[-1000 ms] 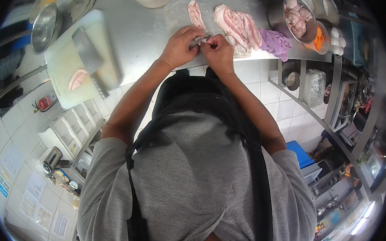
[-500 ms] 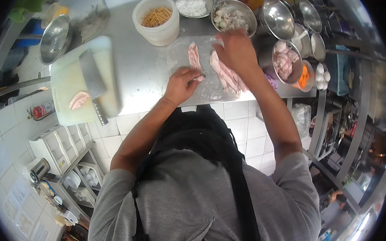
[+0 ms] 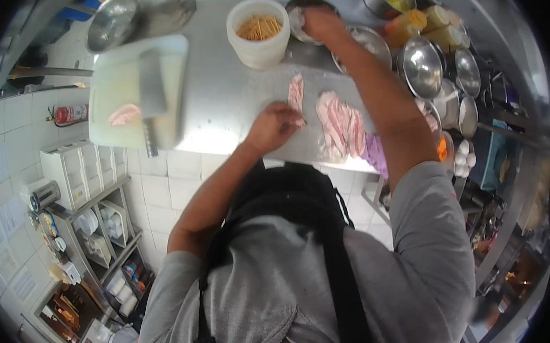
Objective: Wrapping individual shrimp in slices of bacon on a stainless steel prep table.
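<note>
A thin strip of streaky bacon lies on the steel counter in front of me. My left hand pinches its near end between thumb and fingers. Farther back, my right hand reaches into a metal bowl with white contents; its fingers are blurred and partly hidden. Right of the strip, more bacon slices lie in a loose pile on a plastic sheet. Just behind the strip stands a white tub full of thin wooden sticks.
At left, a cleaver and a small meat piece rest on a cutting board. Another bowl is partly covered by my right arm. Metal bowls, squeeze bottles and eggs crowd the right side.
My right hand has left the bacon pile and moved back into the bowl with white contents. My left hand keeps its pinch on the strip's near end. The whole view has shifted.
</note>
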The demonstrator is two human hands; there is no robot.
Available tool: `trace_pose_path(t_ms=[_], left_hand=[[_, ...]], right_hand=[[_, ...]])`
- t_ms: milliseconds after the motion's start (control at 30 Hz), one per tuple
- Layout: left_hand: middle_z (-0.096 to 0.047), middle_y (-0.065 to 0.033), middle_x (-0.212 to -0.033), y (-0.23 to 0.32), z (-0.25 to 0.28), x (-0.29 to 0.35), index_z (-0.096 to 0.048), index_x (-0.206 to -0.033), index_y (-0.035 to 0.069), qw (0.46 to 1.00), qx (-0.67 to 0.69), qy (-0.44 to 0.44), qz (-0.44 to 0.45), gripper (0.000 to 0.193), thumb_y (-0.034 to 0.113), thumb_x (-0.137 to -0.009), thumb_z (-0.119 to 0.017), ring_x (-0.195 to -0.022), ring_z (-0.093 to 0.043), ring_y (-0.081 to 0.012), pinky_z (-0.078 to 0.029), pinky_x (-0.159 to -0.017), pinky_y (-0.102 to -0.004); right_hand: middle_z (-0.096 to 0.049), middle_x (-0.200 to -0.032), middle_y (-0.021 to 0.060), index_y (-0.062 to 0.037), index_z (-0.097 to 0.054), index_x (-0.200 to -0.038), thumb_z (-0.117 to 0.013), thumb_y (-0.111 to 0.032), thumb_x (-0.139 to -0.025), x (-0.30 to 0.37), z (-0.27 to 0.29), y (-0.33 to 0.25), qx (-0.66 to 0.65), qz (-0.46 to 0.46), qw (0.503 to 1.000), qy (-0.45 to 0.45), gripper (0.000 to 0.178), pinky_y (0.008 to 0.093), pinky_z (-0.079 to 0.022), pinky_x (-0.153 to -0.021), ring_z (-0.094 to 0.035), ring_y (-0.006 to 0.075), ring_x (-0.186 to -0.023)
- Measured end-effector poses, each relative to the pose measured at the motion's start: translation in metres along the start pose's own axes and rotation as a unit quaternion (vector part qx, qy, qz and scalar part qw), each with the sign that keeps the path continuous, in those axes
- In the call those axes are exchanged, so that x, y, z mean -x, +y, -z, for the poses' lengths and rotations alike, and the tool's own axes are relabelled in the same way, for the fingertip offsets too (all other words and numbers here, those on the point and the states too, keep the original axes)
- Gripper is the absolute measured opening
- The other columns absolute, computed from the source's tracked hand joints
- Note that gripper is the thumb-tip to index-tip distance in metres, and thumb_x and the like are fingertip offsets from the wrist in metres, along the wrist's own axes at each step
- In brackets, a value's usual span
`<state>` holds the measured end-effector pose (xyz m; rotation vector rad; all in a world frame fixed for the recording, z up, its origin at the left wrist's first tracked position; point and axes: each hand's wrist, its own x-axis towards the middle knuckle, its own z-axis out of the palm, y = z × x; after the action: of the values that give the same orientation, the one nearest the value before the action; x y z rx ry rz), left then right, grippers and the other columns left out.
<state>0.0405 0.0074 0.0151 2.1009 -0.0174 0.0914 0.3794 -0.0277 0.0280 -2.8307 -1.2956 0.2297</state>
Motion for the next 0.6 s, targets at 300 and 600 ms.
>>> trace_pose_path(t_ms=[300,600], left_hand=[[-0.068,-0.0108,-0.099,0.010,0.013,0.000,-0.072,-0.105,0.005,0.995,0.023,0.065,0.072,0.023,0.011,-0.084,-0.079,-0.090,-0.067,-0.0246,-0.055,-0.080,-0.0350],[-0.074,-0.0117,-0.088,-0.016,0.006,0.014,-0.072,-0.104,0.003,0.986,0.090,0.043,0.130,0.019,0.009,-0.086,-0.076,-0.076,-0.071,-0.0184,-0.057,-0.073,-0.0307]], right_hand=[[-0.067,-0.121,0.0162,-0.0065,-0.069,-0.121,-0.076,-0.011,-0.080,0.233,0.017,-0.063,-0.223,0.135,0.965,-0.022,0.042,0.0461,-0.053,-0.098,-0.063,0.0374,-0.115],[-0.067,-0.113,0.0132,-0.0083,-0.072,-0.116,-0.071,-0.014,-0.086,0.276,-0.048,-0.107,-0.345,0.043,0.932,0.098,0.031,0.0444,-0.053,-0.092,-0.064,0.0350,-0.109]])
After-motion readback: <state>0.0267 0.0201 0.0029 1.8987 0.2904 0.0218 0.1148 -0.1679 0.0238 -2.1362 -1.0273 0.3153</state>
